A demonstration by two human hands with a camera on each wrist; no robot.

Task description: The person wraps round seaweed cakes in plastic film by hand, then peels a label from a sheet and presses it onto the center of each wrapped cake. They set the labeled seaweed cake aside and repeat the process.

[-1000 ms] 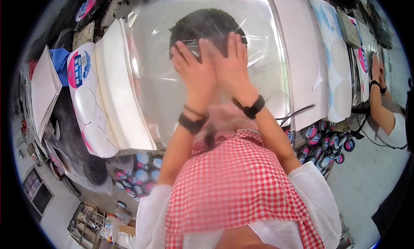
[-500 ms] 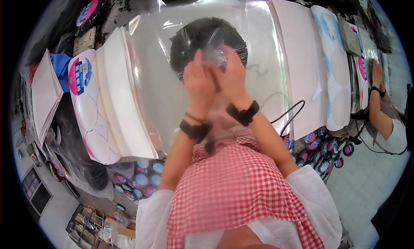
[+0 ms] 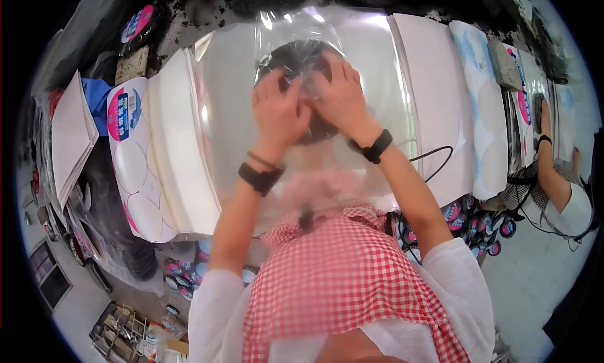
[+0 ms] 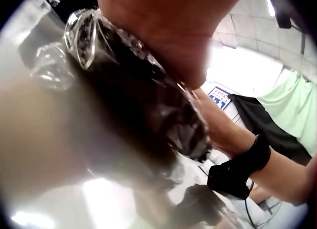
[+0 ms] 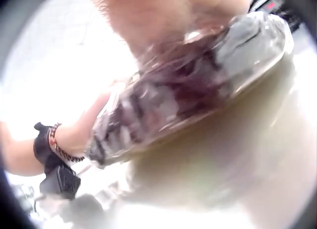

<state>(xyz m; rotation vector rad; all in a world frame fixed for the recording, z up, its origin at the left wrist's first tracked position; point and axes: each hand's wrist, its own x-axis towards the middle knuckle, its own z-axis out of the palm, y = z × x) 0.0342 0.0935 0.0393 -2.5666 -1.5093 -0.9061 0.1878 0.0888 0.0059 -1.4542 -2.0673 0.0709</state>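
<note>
A dark, round seaweed-like cake (image 3: 290, 56) lies in a clear plastic bag (image 3: 296, 24) on a shiny pale work surface (image 3: 228, 117). My left hand (image 3: 280, 114) rests on its left part, with the fingers spread forward over the plastic. On the right part lies my right hand (image 3: 347, 105), its fingers pointing ahead and inward. The left wrist view shows the wrapped cake (image 4: 133, 95) from the side, dark and crinkled, under the hand. Blurred in the right wrist view, the same pack (image 5: 183, 98) sits beneath the right hand (image 5: 178, 16). Most fingertips are hidden in both wrist views.
White sheets (image 3: 182, 136) and printed label film (image 3: 132, 155) lie to the left; more pale sheets (image 3: 434, 105) and film (image 3: 481, 105) to the right. A black cable (image 3: 440, 152) crosses the right side. Labelled round packs (image 3: 472, 221) are piled below. Another person's arm (image 3: 553, 171) reaches in at far right.
Both hands lay flat on the pack, then drew together near its lower middle, and now are spread apart over it again. The bag's far part now stands up more visibly beyond the pack.
</note>
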